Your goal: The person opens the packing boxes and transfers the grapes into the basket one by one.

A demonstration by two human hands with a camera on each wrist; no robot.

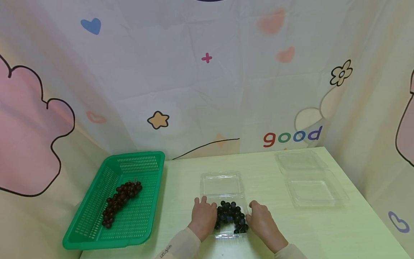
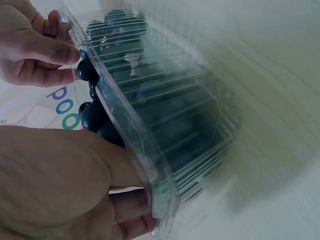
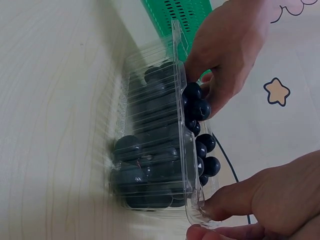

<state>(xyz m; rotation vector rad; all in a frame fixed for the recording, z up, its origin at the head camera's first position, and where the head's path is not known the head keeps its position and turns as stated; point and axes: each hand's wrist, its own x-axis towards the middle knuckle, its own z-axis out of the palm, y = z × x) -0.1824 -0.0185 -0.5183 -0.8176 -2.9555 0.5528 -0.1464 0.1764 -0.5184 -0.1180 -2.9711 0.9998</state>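
Note:
A clear plastic clamshell box (image 1: 223, 235) lies with its lid folded back, its base filled with a bunch of dark, nearly black grapes (image 1: 230, 212). My left hand (image 1: 204, 217) grips the left rim of the base; in the left wrist view its thumb lies over the edge and its fingers (image 2: 135, 226) curl below. On the opposite side, my right hand (image 1: 262, 223) pinches the right rim between thumb and fingers, seen close up in the right wrist view. Some grapes (image 3: 200, 109) rise above the rim between the hands.
A green plastic basket (image 1: 155, 201) at the left holds a bunch of reddish-brown grapes (image 1: 121, 201). Another clamshell box (image 1: 315, 207) lies unfolded at the back right of the pale table (image 1: 265, 172). A printed curtain (image 1: 181, 82) hangs right behind the table.

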